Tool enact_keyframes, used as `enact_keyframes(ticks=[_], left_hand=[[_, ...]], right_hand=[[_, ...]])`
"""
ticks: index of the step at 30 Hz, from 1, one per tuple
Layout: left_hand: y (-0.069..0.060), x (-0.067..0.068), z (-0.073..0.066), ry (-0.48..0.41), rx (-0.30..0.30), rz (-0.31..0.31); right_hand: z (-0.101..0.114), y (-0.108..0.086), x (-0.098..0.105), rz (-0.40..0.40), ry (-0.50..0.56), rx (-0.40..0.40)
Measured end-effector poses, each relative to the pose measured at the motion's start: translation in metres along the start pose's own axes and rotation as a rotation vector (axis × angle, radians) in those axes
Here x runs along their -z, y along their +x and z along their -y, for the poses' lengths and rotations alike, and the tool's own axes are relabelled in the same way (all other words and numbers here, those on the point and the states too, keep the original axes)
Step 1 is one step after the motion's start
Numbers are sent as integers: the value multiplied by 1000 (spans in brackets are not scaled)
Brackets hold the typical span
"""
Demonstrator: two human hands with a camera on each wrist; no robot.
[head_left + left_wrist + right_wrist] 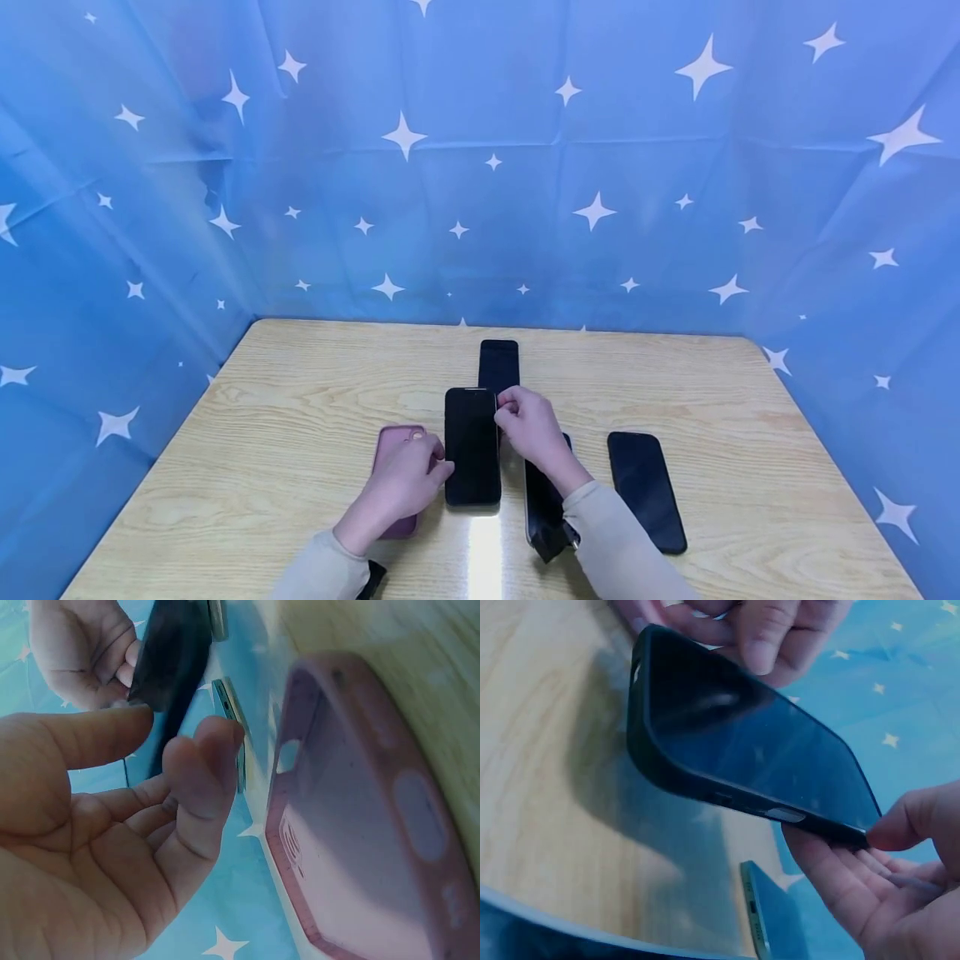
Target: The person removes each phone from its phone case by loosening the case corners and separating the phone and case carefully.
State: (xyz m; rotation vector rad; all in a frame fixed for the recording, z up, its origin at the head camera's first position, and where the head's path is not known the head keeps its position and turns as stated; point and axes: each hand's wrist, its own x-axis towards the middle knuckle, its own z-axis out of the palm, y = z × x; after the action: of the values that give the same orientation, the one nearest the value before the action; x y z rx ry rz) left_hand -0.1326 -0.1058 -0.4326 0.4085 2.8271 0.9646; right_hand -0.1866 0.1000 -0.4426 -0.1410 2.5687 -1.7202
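A smartphone [472, 450] in a black case is held just above the table, its dark screen facing up. My right hand [532, 425] pinches its far right corner between thumb and fingers; the right wrist view shows the thumb on the screen-side edge and the fingers beneath. At the phone's left edge, my left hand [405, 479] has its thumb over the rim and its fingers curled below. How firmly it grips cannot be told. Under and beside the left hand lies a pink phone case [360, 817], its hollow inside showing.
Another dark phone [498, 362] lies just beyond the held one. A second phone [542, 504] sits partly under my right forearm, and a third phone [647, 492] lies farther right. The wooden table [300, 400] meets a blue star-patterned curtain [480, 192] behind and at both sides.
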Motion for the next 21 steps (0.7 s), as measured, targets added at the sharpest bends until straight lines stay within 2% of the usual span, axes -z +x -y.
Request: enact_keyframes(ticks=[6,14,21], left_hand=[[2,-2,-5,-50,-12,6],[8,0,-13,-75,-44,-37],[11,3,-19,-130,-12,-40]], right_hand=[[9,0,8,-19,150,-33],[16,3,19,-40,202,-18],[21,6,25,-67,236,-18]])
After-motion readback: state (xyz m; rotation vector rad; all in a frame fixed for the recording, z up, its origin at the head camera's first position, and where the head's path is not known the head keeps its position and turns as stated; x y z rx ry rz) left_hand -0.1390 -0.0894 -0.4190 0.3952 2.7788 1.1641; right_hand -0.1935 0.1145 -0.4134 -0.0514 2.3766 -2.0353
